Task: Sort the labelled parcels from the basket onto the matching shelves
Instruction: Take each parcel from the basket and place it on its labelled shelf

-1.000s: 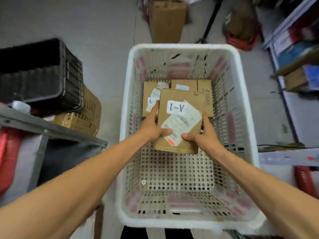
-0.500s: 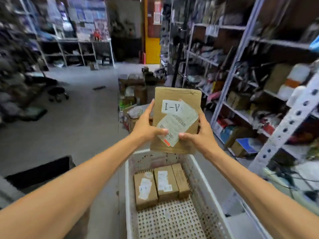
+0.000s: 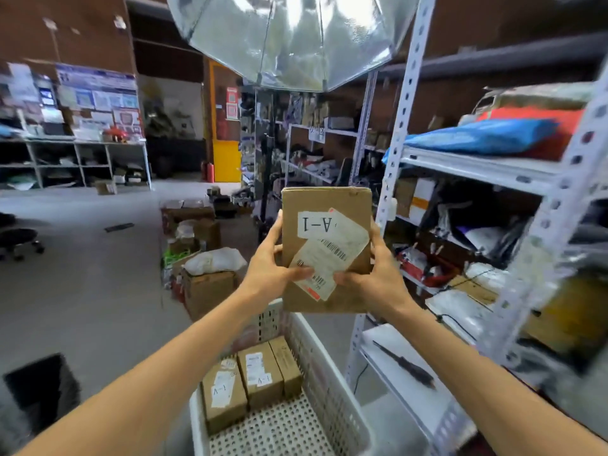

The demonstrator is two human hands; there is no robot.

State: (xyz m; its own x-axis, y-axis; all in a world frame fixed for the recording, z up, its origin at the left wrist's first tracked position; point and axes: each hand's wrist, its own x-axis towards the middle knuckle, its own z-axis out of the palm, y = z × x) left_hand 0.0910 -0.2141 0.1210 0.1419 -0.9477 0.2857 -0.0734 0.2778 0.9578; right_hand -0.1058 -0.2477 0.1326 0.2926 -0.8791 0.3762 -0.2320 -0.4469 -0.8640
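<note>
With both hands [image 3: 324, 278] pinching the box [image 3: 325, 248] by its lower edges, we risk it tipping into the basket [image 3: 332, 373].

Head view only: the wide-angle camera is sitting on the person's head, looking forward and slightly down along the aisle. It is framing the left hand [image 3: 267, 271] and right hand [image 3: 378, 274] near at centre with the parcel [image 3: 325, 245]. The basket [image 3: 332, 383] is lying close below and the shelves [image 3: 460, 159] are running along the right.
</note>
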